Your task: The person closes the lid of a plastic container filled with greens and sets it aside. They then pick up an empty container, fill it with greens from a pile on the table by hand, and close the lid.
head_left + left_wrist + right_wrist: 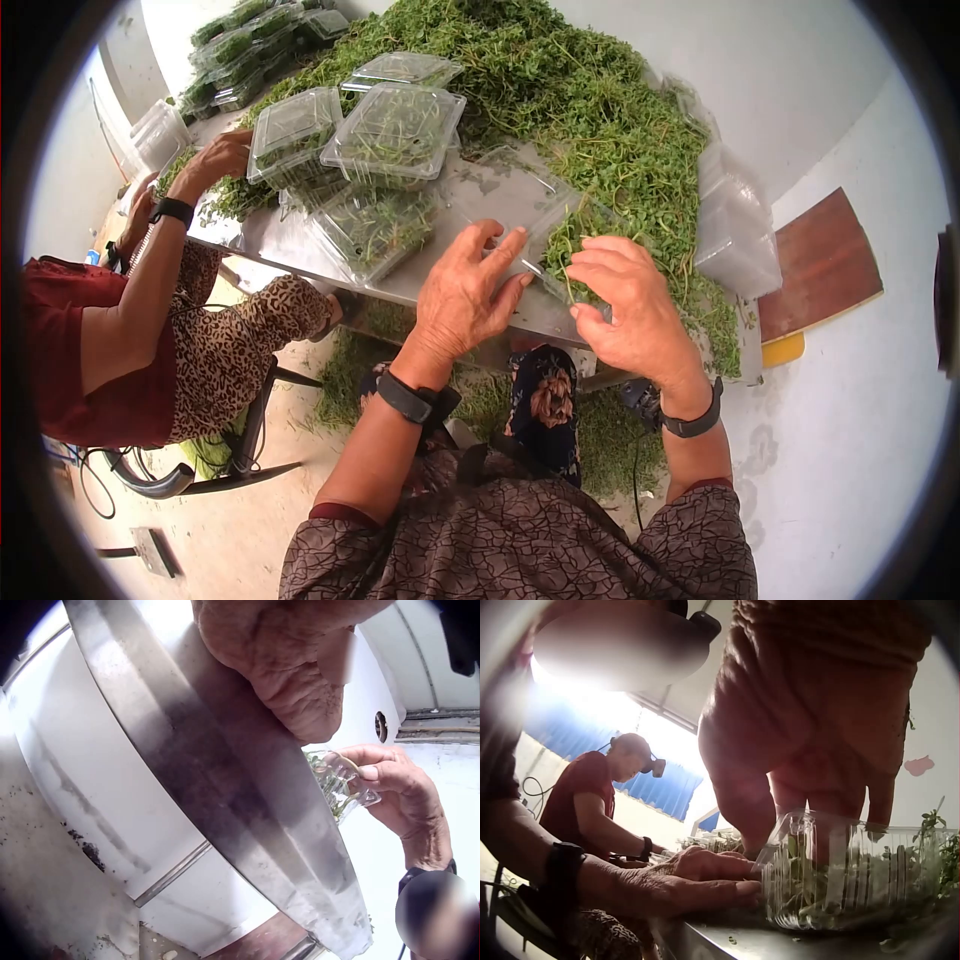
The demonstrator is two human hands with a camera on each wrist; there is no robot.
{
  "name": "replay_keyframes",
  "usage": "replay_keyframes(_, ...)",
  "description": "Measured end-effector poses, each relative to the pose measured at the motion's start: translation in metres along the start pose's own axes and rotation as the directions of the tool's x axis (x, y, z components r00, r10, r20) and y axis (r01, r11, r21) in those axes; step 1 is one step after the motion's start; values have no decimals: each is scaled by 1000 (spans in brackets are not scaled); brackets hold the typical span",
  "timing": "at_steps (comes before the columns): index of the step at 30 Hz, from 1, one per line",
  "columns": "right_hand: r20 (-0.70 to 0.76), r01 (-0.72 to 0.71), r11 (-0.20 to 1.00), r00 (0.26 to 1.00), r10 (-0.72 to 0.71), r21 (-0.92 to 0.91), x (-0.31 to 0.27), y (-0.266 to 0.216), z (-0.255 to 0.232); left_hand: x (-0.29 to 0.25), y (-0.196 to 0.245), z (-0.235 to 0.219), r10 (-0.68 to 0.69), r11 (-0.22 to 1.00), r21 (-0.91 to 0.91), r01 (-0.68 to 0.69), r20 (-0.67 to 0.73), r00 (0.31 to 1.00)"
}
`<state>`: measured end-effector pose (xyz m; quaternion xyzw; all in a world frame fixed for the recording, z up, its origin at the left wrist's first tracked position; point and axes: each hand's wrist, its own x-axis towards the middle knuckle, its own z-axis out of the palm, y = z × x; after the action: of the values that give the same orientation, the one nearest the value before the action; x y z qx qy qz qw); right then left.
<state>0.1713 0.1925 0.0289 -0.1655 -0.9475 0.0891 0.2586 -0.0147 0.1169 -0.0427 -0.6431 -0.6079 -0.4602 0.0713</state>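
Reaching to clear box (840, 889)
Extending relaxed left hand (462, 292) alongside; bending right hand (635, 312) above, can't tell if gripping; facing greens (540, 60) heaped beyond both.

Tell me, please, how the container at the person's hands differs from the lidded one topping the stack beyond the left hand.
The nearer container is open at the top, while the stacked container has its lid closed. The nearer container sits on the tabletop; the stacked container sits higher, off it. Both are clear plastic with green sprigs inside.
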Motion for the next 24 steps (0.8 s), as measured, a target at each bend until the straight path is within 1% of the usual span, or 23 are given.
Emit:
replay_keyframes(2, -27, -52, 998, 998, 53, 45, -1, 1, 1, 0, 0, 0, -12, 1000, -13, 12, 10, 1000)
replay_keyframes(5, -28, -69, 997, 997, 70, 47, 0, -2, -5, 0, -1, 1, 2, 1000, -5, -2, 0, 1000)
replay_keyframes(9, -29, -66, 997, 997, 67, 36, -1, -4, -4, 0, 0, 0, -5, 1000, -14, 5, 13, 1000)
replay_keyframes(11, -69, -26, 1000, 997, 25, -12, -1, -3, 0, -1, -1, 0, -5, 1000, -14, 5, 11, 1000)
replay_keyframes(12, -68, -25, 1000, 997, 24, -11, 0, -4, 1, -1, -1, 0, -2, 1000, -12, 2, 8, 1000)
replay_keyframes(14, -124, -41, 999, 992, 37, -29, 1, -5, 2, -1, -1, 0, 0, 1000, -10, 0, 5, 1000)
replay_keyframes(15, -123, -40, 999, 992, 36, -29, 2, -5, 1, -1, -1, 0, 3, 1000, -10, -3, 8, 1000)
replay_keyframes(18, -162, -52, 999, 986, 51, -2, 6, -2, -7, -1, 0, 0, -1, 1000, -16, 1, 13, 1000)
replay_keyframes(20, -213, -86, 994, 972, 98, 61, 8, 2, -16, -1, 0, -1, -7, 1000, -24, 8, 17, 1000)
replay_keyframes(21, -212, -88, 994, 972, 98, 59, 9, 3, -22, -1, 0, -1, -2, 1000, -15, 2, 13, 1000)
replay_keyframes(23, -240, -59, 989, 966, 91, 136, 13, 2, -34, 0, 0, -1, 5, 1000, -8, -5, 10, 1000)
replay_keyframes(24, -252, -72, 981, 961, 117, 181, 15, 0, -40, 0, 0, -1, 8, 1000, -17, -8, 4, 1000)
